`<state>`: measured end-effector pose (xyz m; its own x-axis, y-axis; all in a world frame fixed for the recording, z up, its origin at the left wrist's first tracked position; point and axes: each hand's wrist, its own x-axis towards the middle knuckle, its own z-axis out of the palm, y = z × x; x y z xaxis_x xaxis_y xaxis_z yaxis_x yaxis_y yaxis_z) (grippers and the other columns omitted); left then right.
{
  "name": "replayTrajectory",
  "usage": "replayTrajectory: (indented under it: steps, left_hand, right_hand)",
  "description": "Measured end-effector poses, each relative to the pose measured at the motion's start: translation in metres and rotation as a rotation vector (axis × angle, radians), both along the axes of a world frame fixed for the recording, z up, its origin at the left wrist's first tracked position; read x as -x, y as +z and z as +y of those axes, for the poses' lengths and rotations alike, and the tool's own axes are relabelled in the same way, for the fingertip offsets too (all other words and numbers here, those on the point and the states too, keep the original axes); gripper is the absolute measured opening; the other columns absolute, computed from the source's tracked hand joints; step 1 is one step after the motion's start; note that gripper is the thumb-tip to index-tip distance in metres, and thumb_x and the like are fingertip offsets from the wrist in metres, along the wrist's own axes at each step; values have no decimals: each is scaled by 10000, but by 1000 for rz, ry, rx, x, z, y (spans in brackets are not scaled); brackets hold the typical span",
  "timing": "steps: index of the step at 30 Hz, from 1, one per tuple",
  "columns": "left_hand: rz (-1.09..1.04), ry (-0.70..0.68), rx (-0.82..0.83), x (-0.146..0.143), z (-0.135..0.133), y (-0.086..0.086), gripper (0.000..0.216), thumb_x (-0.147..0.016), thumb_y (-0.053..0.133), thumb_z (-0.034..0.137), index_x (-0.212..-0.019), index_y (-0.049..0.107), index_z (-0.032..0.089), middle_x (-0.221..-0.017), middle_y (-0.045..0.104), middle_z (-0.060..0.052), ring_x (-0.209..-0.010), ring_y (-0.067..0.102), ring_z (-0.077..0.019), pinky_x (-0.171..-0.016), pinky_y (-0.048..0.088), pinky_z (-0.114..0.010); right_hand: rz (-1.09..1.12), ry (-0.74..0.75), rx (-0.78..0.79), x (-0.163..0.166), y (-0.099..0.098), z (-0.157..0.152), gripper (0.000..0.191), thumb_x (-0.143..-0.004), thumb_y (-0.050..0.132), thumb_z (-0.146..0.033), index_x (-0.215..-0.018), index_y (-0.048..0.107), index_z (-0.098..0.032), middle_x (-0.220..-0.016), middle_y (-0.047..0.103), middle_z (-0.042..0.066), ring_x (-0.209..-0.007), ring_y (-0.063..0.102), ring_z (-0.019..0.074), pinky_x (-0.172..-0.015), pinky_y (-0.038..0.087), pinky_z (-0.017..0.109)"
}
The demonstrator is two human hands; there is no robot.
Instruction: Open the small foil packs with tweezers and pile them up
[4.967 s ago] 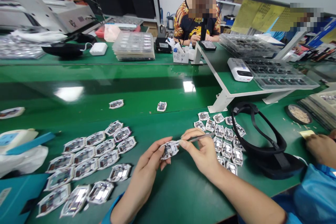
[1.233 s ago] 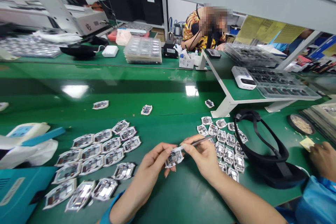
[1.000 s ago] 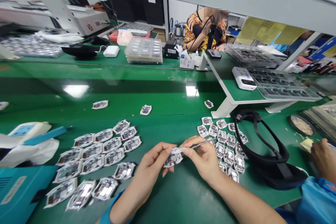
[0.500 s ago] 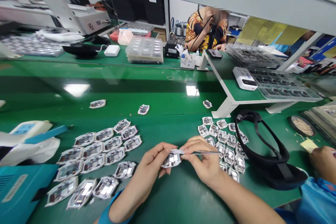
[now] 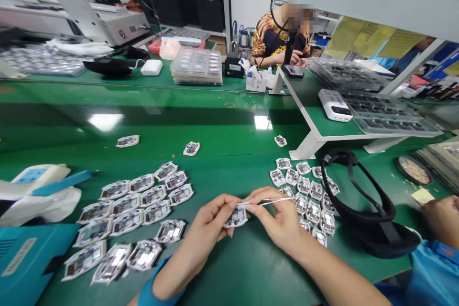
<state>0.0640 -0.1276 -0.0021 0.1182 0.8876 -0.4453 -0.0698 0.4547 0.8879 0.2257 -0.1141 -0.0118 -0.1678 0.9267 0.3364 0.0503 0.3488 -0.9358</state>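
Note:
My left hand (image 5: 208,229) pinches a small white-framed circuit part (image 5: 235,217) just above the green bench. My right hand (image 5: 278,215) grips thin metal tweezers (image 5: 276,201), whose tip rests at the part's top edge. Left of my hands lies a spread of several similar parts (image 5: 132,215). Another cluster of such parts (image 5: 308,191) lies close to my right hand.
A black headband-like device (image 5: 362,201) lies at the right. A co-worker's hand (image 5: 442,215) rests at the far right edge. A blue box (image 5: 25,258) and a white handheld unit (image 5: 32,179) sit at the left. Three parts ride the green belt (image 5: 215,124). A raised shelf (image 5: 322,124) carries trays.
Over the last half second the tweezers have tilted slightly and my hands have stayed together on the part. The loose parts on the belt have drifted left.

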Motion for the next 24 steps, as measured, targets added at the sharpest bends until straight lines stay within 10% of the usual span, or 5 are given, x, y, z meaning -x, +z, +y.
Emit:
replayTrajectory:
  steps: [11,24]
  left_hand:
    - [34,-1,-4,1,0,-1,324,-722,656,485,-767,651,164,-621,644,5,-448,420,-76,-439,291,-186]
    - [-6,39,36,0,0,-2,295,-718,681,458,-775,662,169,-600,535,46,-505,424,-75,-472,331,-168]
  right_hand:
    - [144,17,187,2,-7,0,79,-855,639,-271,-860,633,-192,-858,697,47,-761,688,159,-671,557,270]
    - [-27,11,-42,1,-4,0,49,-834,650,-155,-824,667,-200,-817,721,59,-820,704,194,-768,562,331]
